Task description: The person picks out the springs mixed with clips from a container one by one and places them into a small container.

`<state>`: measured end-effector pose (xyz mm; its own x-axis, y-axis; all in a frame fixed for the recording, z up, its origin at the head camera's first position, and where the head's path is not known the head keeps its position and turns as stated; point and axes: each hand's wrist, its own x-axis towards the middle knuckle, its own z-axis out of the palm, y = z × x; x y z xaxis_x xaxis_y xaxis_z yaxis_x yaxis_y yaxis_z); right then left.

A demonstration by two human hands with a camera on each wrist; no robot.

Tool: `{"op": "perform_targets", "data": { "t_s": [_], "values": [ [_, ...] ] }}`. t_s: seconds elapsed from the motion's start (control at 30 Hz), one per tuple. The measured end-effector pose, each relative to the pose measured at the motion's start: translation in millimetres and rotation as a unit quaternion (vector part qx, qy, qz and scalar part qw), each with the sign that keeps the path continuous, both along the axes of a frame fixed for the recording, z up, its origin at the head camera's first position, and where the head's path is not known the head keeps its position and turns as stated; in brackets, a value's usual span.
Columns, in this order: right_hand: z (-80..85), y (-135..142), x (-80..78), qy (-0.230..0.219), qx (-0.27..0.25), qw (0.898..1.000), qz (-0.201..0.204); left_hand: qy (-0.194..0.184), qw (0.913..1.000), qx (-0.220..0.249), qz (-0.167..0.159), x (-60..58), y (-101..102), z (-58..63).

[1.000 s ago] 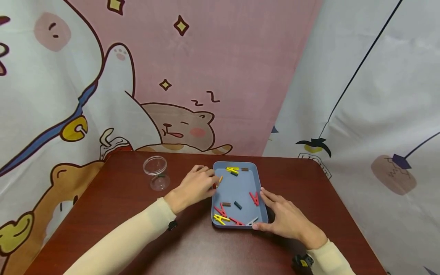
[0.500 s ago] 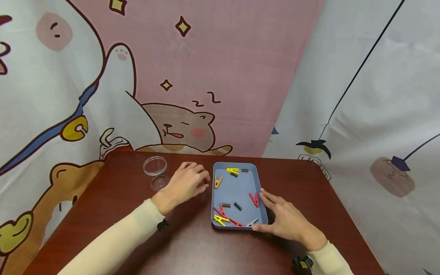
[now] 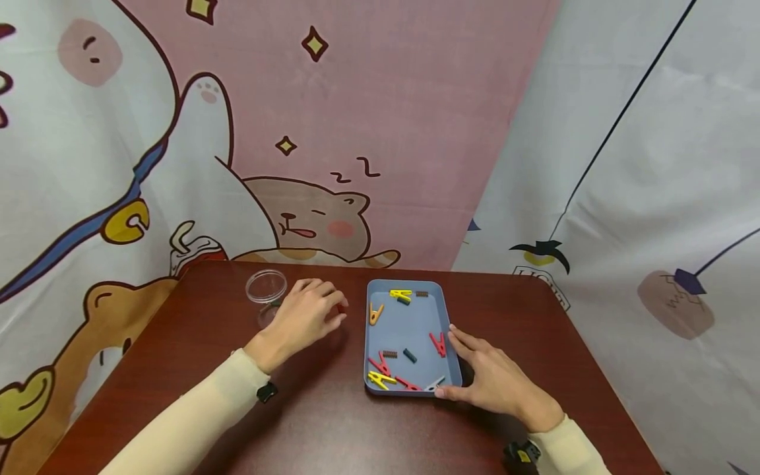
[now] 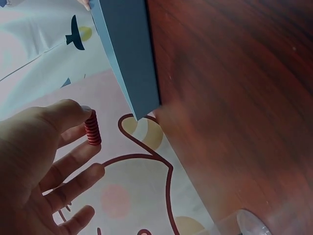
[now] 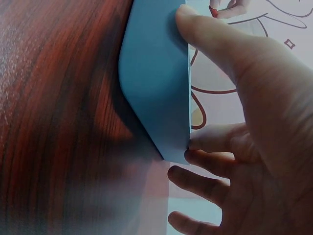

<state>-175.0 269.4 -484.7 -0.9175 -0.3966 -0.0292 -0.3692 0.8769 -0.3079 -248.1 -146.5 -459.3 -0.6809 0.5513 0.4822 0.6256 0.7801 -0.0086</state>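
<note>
My left hand (image 3: 299,320) is raised over the table between the clear containers and the blue tray (image 3: 410,326). It pinches a small red coil spring (image 4: 93,128) between thumb and fingertips; the spring is hidden in the head view. At the tray's near right corner is my right hand (image 3: 499,376), holding the walls with thumb and fingers. Inside the tray lie an orange clip (image 3: 375,313), yellow clips (image 3: 380,379), several red clips (image 3: 438,344) and a grey clip (image 3: 435,382). Brown springs (image 3: 390,354) and dark green springs (image 3: 410,355) lie among them.
A round clear plastic dish (image 3: 266,286) stands at the back left, with a second clear round piece (image 3: 266,316) before it, partly behind my left hand. Dark reddish-brown wood makes up the tabletop (image 3: 332,422). A cartoon-printed cloth (image 3: 415,132) hangs behind.
My left hand has moved left, away from the tray toward the clear containers, uncovering the orange clip. The right hand and tray have stayed in place.
</note>
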Motion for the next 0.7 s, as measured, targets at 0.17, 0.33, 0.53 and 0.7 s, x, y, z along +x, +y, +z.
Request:
{"op": "perform_targets", "data": {
  "t_s": [0.17, 0.33, 0.53, 0.7],
  "values": [
    [0.7, -1, 0.9, -0.001, 0.0, 1.0, -0.001, 0.016, 0.9997, 0.015, 0.004, -1.1, -8, -1.1],
    [1.0, -1, 0.6, -0.005, 0.001, 1.0, -0.004, 0.029, 0.9991, 0.03, 0.009, -3.1, -17, -1.0],
    [1.2, -2, 0.8, -0.005, 0.001, 1.0, -0.001, 0.026, 0.998, 0.055, 0.016, -3.8, -26, 2.2],
    [1.2, -1, 0.4, -0.003, -0.001, 1.0, -0.002, 0.052, 0.9963, 0.067, 0.012, -6.3, -32, 6.1]
  ]
}}
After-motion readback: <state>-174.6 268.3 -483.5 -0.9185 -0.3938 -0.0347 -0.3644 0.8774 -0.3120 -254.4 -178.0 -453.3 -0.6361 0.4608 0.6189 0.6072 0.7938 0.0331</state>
